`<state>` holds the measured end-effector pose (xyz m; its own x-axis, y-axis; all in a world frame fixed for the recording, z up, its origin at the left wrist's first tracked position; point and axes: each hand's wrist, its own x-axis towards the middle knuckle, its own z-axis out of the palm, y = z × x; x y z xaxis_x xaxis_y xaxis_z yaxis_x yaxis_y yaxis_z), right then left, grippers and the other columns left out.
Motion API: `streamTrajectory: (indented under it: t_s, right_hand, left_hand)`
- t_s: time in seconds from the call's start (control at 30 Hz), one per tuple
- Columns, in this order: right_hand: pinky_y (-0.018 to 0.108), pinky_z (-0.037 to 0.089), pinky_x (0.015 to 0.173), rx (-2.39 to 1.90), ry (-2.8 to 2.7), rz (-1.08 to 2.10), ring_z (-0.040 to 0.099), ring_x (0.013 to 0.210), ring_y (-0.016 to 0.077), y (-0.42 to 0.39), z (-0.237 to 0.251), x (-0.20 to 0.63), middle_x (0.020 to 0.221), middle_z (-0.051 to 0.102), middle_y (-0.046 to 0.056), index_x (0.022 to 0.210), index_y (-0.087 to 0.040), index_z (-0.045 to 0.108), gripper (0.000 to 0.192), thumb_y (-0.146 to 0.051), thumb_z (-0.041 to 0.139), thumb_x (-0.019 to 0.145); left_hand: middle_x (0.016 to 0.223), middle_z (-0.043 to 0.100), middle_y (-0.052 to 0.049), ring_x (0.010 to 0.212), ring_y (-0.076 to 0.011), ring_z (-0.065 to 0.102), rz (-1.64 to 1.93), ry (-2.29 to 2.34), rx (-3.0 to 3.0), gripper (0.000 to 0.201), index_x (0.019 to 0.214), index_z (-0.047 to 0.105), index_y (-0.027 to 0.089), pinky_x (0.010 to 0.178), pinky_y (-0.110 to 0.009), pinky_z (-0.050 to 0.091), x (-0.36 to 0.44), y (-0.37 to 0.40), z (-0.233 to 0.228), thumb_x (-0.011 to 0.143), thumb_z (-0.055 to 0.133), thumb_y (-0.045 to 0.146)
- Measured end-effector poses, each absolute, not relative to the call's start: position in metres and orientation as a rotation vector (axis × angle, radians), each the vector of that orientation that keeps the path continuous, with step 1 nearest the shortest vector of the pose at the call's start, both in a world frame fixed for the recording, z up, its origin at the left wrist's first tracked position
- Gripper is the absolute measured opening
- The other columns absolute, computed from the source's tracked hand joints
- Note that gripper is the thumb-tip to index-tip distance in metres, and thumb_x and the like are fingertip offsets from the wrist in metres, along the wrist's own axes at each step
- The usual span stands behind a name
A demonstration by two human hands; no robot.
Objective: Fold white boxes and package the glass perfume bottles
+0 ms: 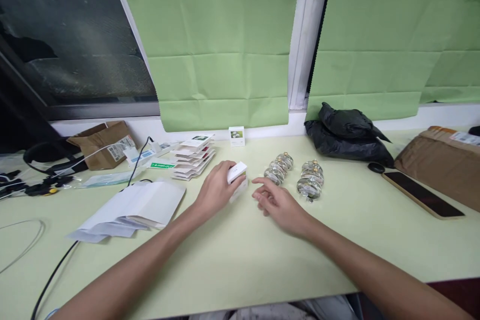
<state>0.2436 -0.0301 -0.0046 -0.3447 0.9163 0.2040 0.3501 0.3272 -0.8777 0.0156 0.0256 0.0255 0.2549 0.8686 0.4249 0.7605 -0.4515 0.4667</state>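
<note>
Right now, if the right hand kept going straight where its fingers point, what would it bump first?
The right hand would probably bump the small white box held in the left hand; one view makes depth hard to judge.

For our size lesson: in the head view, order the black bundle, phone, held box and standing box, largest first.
1. Black bundle
2. Phone
3. Held box, standing box: unsure; the held one is nearer, partly hidden.

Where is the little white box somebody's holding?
The white box is near the middle of the head view, in the left hand, just to the left of the right hand.
</note>
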Motion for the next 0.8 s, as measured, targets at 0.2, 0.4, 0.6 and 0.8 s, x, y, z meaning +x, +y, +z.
streamTrajectory:
  t_s: [0.2,0.4,0.6,0.8]
  right_hand:
    - [0.041,0.063,0.087,-0.906,-1.611,1.289,0.074,0.096,0.0228,-0.027,-0.008,0.236,0.107,0.071,0.007,0.148,-0.025,0.049,0.054,-0.055,0.056,0.104]
    - [0.041,0.066,0.082,-0.886,-1.466,1.413,0.073,0.093,0.0239,-0.022,-0.006,0.239,0.102,0.07,0.005,0.137,-0.025,0.057,0.049,-0.058,0.061,0.1]
    - [0.041,0.067,0.078,-0.849,-1.425,1.511,0.07,0.084,0.0208,-0.018,-0.007,0.243,0.093,0.066,0.001,0.131,-0.022,0.062,0.043,-0.049,0.066,0.097]
    - [0.04,0.067,0.076,-0.846,-1.429,1.502,0.071,0.081,0.0198,-0.016,-0.012,0.243,0.086,0.066,0.0,0.124,-0.018,0.065,0.042,-0.047,0.071,0.095]
  left_hand:
    - [0.138,0.065,-0.008,0.118,-0.0295,0.066,0.757,1.075,2.035,0.085,0.154,0.039,0.034,0.097,-0.041,0.056,0.009,-0.009,0.019,0.083,0.081,0.051]
    - [0.142,0.055,-0.011,0.131,-0.0332,0.056,0.709,0.992,2.176,0.093,0.161,0.041,0.037,0.109,-0.047,0.052,0.001,-0.002,0.003,0.08,0.086,0.051]
    - [0.14,0.048,-0.01,0.129,-0.0322,0.055,0.777,1.102,2.419,0.094,0.162,0.038,0.041,0.105,-0.044,0.054,0.004,-0.004,0.001,0.081,0.085,0.055]
    - [0.139,0.057,-0.013,0.129,-0.0364,0.05,0.813,1.1,2.775,0.088,0.164,0.033,0.038,0.108,-0.052,0.049,0.0,0.002,-0.005,0.09,0.076,0.056]
